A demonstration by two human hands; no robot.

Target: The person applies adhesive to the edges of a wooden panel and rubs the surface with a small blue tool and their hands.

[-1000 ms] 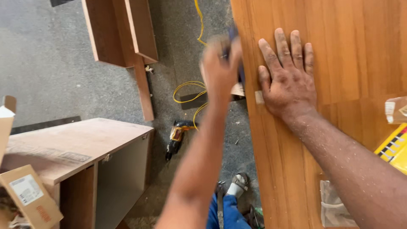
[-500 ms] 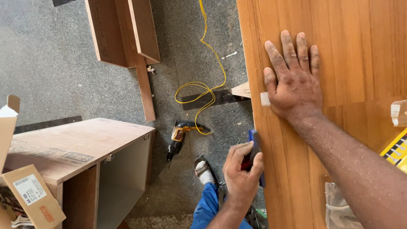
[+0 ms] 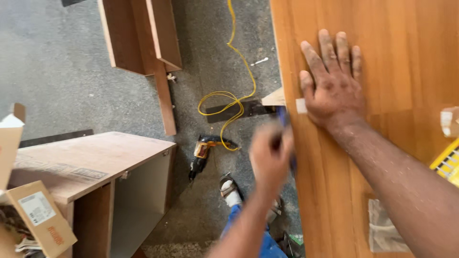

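A large orange-brown wooden board (image 3: 382, 48) fills the right side of the view. My right hand (image 3: 334, 86) lies flat on it, fingers spread, next to a small white tape piece (image 3: 301, 106) near the board's left edge. My left hand (image 3: 268, 154) is blurred with motion and is closed around a small blue object (image 3: 286, 125) held against the board's left edge, just below the right hand. What the blue object is cannot be made out.
A yellow cable (image 3: 234, 91) coils on the grey floor beside a yellow-black power drill (image 3: 203, 154). A wooden cabinet (image 3: 91, 167) stands at lower left, a cardboard box (image 3: 40, 215) by it. Cabinet parts (image 3: 143, 38) lie at the top. A sandalled foot (image 3: 230, 187) shows below.
My left hand slid down along the board's edge, then back up toward the right hand, still gripping the blue object. The right hand stayed flat on the board.
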